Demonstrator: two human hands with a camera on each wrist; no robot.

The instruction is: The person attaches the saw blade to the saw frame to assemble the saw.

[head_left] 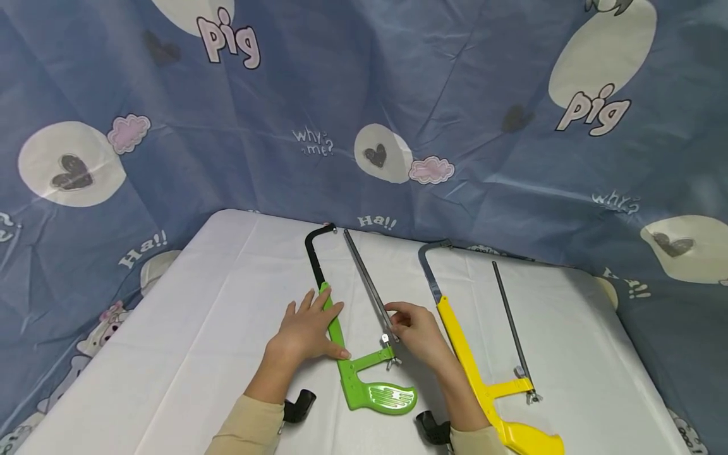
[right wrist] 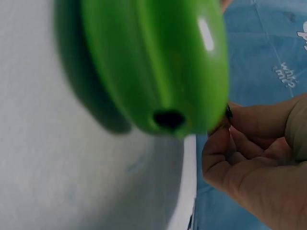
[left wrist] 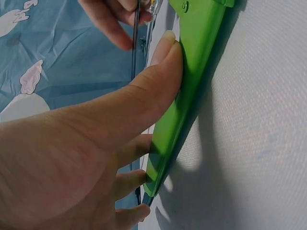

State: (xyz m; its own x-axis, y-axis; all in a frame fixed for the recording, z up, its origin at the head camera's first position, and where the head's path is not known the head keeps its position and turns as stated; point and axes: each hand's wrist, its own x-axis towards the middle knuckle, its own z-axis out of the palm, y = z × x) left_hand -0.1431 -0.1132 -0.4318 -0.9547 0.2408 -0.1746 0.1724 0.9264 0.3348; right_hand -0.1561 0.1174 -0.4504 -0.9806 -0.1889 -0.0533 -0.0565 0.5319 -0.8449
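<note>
A green hacksaw frame (head_left: 351, 383) lies on the white-covered table, its black bent end pointing away. My left hand (head_left: 307, 330) rests on its long bar with the fingers spread and fairly straight; in the left wrist view the thumb (left wrist: 160, 79) lies along the green bar (left wrist: 192, 72). Between finger and thumb my right hand (head_left: 418, 332) pinches the near part of a thin grey blade (head_left: 368, 278), beside the frame's wing-nut fitting (head_left: 392, 363). The green handle (right wrist: 158, 62) covers much of the right wrist view and hides the blade there.
Right of my right hand lies a yellow hacksaw frame (head_left: 462, 335) with a dark blade (head_left: 509, 316) at its fitting. Black wrist-camera mounts (head_left: 299, 406) show by both wrists. A blue patterned cloth (head_left: 364, 95) hangs behind the table (head_left: 227, 284).
</note>
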